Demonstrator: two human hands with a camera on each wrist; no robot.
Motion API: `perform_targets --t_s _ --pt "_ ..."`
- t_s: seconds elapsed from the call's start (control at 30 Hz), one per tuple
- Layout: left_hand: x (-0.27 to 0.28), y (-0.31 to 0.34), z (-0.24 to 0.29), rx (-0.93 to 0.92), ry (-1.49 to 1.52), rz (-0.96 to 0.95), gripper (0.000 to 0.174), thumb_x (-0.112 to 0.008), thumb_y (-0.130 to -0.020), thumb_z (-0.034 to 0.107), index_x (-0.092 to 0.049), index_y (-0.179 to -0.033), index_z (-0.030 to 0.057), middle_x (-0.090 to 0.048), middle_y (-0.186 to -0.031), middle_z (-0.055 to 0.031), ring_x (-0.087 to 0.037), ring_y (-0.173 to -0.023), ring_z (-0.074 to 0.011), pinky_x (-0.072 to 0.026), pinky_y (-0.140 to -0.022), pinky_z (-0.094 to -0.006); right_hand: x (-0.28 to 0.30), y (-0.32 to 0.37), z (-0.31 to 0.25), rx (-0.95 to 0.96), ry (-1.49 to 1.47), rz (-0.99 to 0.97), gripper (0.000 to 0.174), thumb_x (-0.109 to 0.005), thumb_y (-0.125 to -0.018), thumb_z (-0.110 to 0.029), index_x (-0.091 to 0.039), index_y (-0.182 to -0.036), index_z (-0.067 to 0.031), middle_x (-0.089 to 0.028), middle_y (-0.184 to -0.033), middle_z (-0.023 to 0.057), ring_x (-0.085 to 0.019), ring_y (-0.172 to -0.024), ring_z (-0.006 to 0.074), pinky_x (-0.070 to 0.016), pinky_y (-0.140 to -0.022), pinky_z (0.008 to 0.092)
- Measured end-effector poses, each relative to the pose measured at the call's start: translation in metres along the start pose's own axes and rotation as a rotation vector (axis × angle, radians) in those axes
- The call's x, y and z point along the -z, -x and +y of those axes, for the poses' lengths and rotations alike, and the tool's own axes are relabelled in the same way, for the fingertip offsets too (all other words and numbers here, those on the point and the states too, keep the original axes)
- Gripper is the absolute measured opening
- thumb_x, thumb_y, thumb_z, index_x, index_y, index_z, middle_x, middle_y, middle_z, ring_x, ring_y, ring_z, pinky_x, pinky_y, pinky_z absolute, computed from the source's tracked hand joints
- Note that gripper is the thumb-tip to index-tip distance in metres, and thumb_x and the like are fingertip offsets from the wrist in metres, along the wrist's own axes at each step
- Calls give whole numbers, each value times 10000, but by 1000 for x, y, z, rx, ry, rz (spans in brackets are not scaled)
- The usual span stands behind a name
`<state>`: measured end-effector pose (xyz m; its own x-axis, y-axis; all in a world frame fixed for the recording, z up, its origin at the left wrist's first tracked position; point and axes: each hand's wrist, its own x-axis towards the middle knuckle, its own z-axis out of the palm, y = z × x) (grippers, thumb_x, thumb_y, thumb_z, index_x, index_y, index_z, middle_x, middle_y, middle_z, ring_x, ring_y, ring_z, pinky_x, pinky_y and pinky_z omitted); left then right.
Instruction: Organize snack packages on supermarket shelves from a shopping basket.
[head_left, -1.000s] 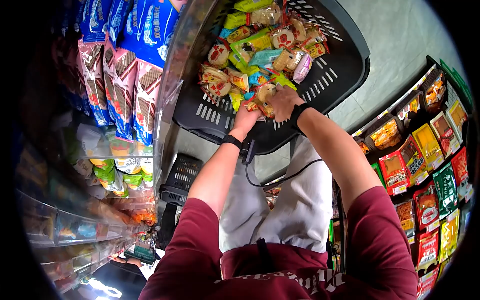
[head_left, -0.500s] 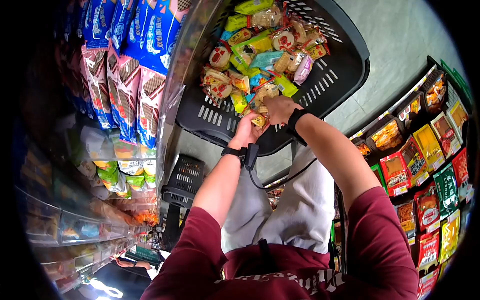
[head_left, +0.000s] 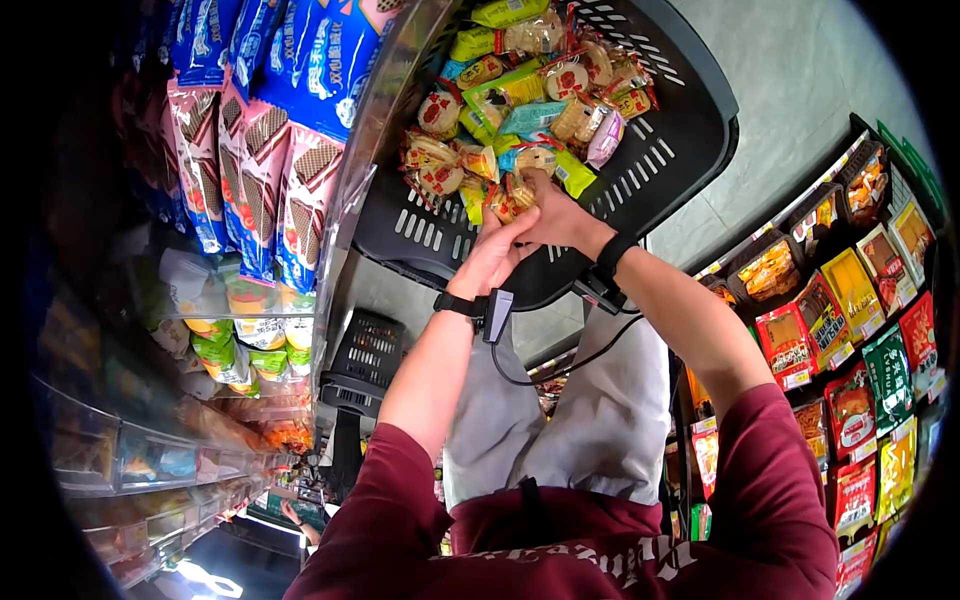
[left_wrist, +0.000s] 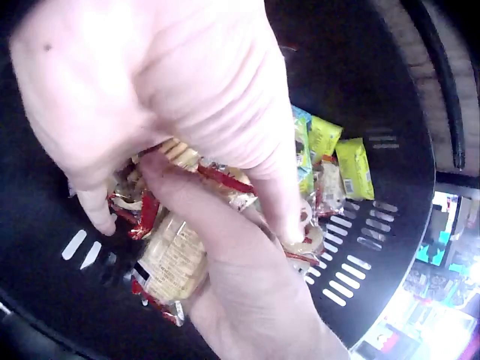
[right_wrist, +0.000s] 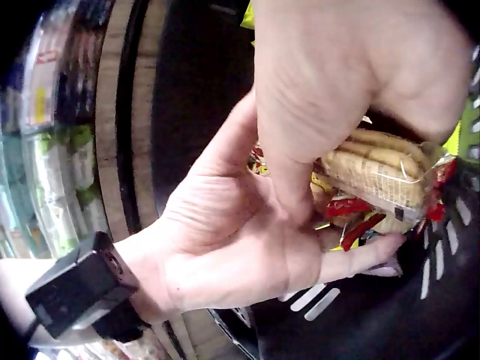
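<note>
Both hands meet low over a black shopping basket (head_left: 690, 100) with a heap of small wrapped snacks (head_left: 520, 90) in it. Palm up, my left hand (head_left: 490, 258) holds red-and-clear snack packets (right_wrist: 352, 214) in its fingers. My right hand (head_left: 565, 218) comes over from above and grips a clear packet of pale biscuits (right_wrist: 386, 176); printed text shows on that packet's back in the left wrist view. The two hands overlap at the thumbs, and the right fingertips are partly hidden behind the packets.
Shelves at left hold blue-and-pink wafer bags (head_left: 265, 140). On the right, a rack carries red, green and yellow snack packs (head_left: 850, 410). A second black basket (head_left: 368, 350) stands on the floor at left. A cable (head_left: 520, 380) hangs between the wrists.
The hands have drawn together, the left thumb now lying against the right hand. Packets in the fingers have shifted and turned a little. The basket stays where it was.
</note>
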<state>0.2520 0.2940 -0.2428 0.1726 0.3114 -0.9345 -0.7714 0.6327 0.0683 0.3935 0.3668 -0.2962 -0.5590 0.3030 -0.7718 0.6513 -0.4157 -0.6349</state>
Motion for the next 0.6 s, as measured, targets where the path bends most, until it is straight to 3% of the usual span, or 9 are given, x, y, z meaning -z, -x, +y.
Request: perform_targets --t_s 0.1,0.2,0.27,0.33,0.37,0.4,0.47,0.53,0.6 --pt "-19 -1 13 23 -159 72 561 -723 -1002 241 -424 -1475 198 -628 -1324 -81 -698 -1085 -213 -627 -847 -374 11 7 -15 -53 -245 -64 1359 -950 -654 -213 -38 -1628 48 -407 -1552 315 -513 -1386 347 -426 -1147 363" --pt "-4 -18 10 -7 -18 99 543 -714 -1007 271 -455 -1471 162 -641 -1310 -82 -692 -1123 -228 -625 -859 -391 20 11 -40 -6 -319 -74 1362 -951 -653 -183 -27 -1622 65 -395 -1557 318 -480 -1414 343 -403 -1163 356" --pt "5 -24 12 -2 35 27 571 -661 -1029 396 -462 -1499 141 -640 -1342 -99 -688 -1132 -245 -601 -910 -443 24 10 -54 55 -245 -38 1331 -933 -695 -238 -33 -1621 86 -382 -1564 325 -448 -1440 326 -378 -1177 350" --pt "8 -29 17 24 151 -17 553 -594 -1054 461 -477 -1485 135 -626 -1371 -100 -665 -1175 -260 -554 -992 -474 29 7 -62 -39 -447 -39 1285 -872 -729 -336 -50 -1620 90 -444 -1528 329 -492 -1414 361 -418 -1147 363" --pt "8 -30 15 25 150 -18 553 -594 -1054 461 -477 -1485 135 -626 -1371 -100 -665 -1175 -260 -554 -992 -474 22 3 -56 -30 -480 28 1175 -800 -789 -467 -171 -1620 75 -435 -1550 315 -493 -1413 380 -415 -1147 359" --pt "-1 -27 18 -1 189 -9 547 -558 -1063 483 -485 -1473 128 -618 -1381 -101 -645 -1211 -263 -526 -1029 -482 20 0 -53 -30 -480 30 1175 -800 -789 -467 -171 -1620 75 -435 -1550 315 -493 -1413 380 -415 -1147 359" --pt "-12 -24 18 -26 227 0 547 -522 -1073 506 -493 -1461 121 -611 -1391 -102 -624 -1246 -266 -498 -1067 -490 18 -5 -45 -84 -348 -73 1056 -654 -870 -636 -297 -1612 26 -413 -1589 285 -448 -1445 410 -360 -1192 388" --pt "-10 -28 8 -185 136 28 539 -491 -1080 509 -504 -1435 103 -604 -1393 -117 -593 -1288 -278 -478 -1094 -486 25 3 -60 -26 -181 -77 977 -618 -926 -621 -338 -1593 36 -410 -1600 271 -414 -1468 415 -327 -1213 398" --pt "5 -34 -1 -153 174 32 537 -500 -1073 504 -506 -1429 102 -601 -1393 -122 -588 -1293 -283 -471 -1104 -486 25 8 -70 31 -15 -81 903 -582 -983 -606 -379 -1574 46 -407 -1612 257 -379 -1491 419 -294 -1234 408"
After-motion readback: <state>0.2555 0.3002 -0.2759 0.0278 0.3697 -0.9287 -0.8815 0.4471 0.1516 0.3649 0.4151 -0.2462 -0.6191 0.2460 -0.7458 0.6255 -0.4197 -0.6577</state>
